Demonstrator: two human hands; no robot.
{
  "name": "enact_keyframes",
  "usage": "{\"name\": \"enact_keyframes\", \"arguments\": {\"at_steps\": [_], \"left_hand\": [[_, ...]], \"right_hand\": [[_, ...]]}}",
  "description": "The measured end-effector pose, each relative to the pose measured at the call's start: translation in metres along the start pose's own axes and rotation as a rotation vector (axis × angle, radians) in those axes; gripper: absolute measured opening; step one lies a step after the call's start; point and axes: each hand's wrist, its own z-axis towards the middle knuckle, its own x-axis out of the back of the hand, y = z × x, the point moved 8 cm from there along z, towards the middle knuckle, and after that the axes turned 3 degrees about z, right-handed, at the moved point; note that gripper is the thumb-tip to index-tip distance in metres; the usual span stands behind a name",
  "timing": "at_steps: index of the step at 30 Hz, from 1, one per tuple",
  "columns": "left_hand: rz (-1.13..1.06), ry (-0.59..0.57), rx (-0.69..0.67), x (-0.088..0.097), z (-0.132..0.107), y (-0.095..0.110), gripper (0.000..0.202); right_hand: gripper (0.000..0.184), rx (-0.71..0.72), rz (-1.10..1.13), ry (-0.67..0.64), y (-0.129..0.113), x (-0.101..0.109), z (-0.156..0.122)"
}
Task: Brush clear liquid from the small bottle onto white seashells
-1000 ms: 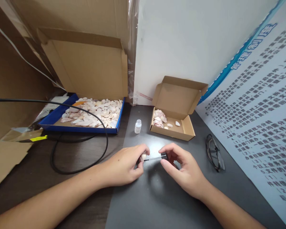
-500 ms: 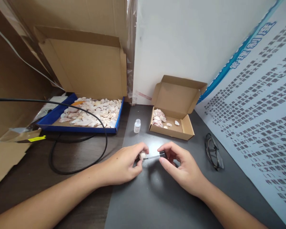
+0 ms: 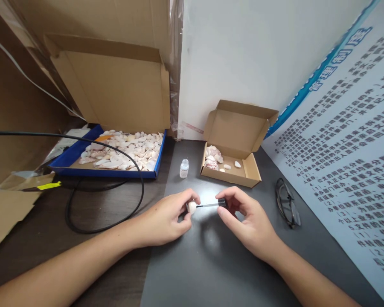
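My left hand [image 3: 168, 219] pinches a small white shell [image 3: 192, 207] between thumb and fingers, just above the dark grey mat [image 3: 211, 264]. My right hand [image 3: 246, 221] grips the black cap of a thin brush applicator [image 3: 211, 205], whose tip touches the shell. A small clear bottle [image 3: 184, 168], with no cap on it, stands upright behind my hands. To its right sits an open little cardboard box [image 3: 235, 147] with a few shells inside.
A blue tray [image 3: 67, 160] full of several pale shells lies at the back left under a big cardboard flap. A black cable [image 3: 141, 179] loops over the brown table. Folded glasses [image 3: 286, 207] lie at the right beside a printed poster [image 3: 348, 149].
Both hands rose slightly and the brush tip stays against the shell; the shell shows a little more between my left fingers. Nothing else moved.
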Motion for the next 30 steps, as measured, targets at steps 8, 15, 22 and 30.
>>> {"name": "enact_keyframes", "arguments": {"at_steps": [8,15,22,30], "left_hand": [[-0.041,-0.003,0.012,-0.002,0.001,-0.004,0.028],[-0.04,0.0,0.004,-0.002,0.001,-0.004,0.027],[-0.082,-0.004,0.023,-0.003,0.0,-0.007,0.028],[-0.264,-0.035,0.077,-0.005,0.0,-0.011,0.027]], "right_hand": [[0.012,0.015,0.01,-0.012,-0.002,-0.001,0.0],[0.012,0.017,0.0,-0.051,-0.002,-0.005,-0.001],[0.012,0.011,-0.027,-0.042,-0.003,-0.004,-0.001],[0.012,0.022,0.009,0.006,-0.003,0.0,0.0]]}}
